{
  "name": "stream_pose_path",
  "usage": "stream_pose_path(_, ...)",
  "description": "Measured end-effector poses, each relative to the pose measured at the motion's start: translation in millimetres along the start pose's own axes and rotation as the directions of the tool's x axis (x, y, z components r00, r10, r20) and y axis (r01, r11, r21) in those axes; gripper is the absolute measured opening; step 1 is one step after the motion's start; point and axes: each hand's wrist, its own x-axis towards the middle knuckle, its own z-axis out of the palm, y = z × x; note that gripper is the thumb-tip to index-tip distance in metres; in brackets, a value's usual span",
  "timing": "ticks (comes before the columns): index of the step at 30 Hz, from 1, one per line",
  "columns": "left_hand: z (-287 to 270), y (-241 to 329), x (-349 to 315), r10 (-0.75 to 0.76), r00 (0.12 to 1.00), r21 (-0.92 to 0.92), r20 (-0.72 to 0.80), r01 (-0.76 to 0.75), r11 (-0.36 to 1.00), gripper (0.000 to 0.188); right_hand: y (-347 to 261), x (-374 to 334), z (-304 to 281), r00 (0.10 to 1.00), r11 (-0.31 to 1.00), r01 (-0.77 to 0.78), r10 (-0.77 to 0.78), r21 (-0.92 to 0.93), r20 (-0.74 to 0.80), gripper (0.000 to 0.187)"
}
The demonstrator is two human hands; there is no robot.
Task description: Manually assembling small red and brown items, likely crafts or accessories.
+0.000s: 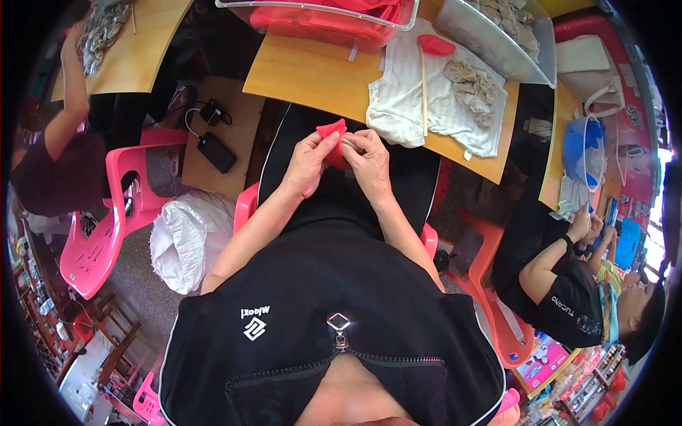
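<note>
A small red fabric piece (332,129) is held up over my lap, just off the table's near edge. My left hand (307,165) pinches it between thumb and fingers on its left side. My right hand (370,165) is closed at its right edge, with a bit of something beige at the fingertips that is too small to make out. Ahead on the table lies a white sleeveless shirt (395,106). On it rest a thin wooden stick (424,96), another red fabric piece (436,45) and a crumpled beige cloth bundle (470,84).
A clear bin (414,15) of red fabric and another bin (543,60) of beige pieces stand on the wooden table (305,71). A white sack (186,241) and pink chair (117,206) are at left. Co-workers (561,284) sit on both sides.
</note>
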Motion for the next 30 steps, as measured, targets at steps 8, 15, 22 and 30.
stream_pose_path(8,-7.4,1.7,-0.4,-0.008,1.000,0.032,-0.001,0.008,0.999,0.028,2.7,1.8,-3.7,0.977,0.921,-0.214,0.204,0.325,0.063,0.023)
stream_pose_path(15,-8.9,3.6,0.3,0.041,0.999,0.018,-0.009,-0.041,0.999,0.024,-10.2,-8.5,0.0,0.997,0.996,0.057,-0.060,-0.071,-0.049,0.013)
stream_pose_path(22,12.9,4.1,-11.6,-0.005,1.000,-0.021,0.013,0.005,1.000,0.030,-16.4,-7.6,6.6,0.982,0.989,0.115,-0.100,0.091,-0.161,0.026)
stream_pose_path(30,-10.4,2.2,0.1,-0.064,0.978,-0.229,0.199,0.110,0.967,0.035,-15.5,-15.5,2.7,0.992,0.980,0.129,-0.126,-0.153,0.028,0.045)
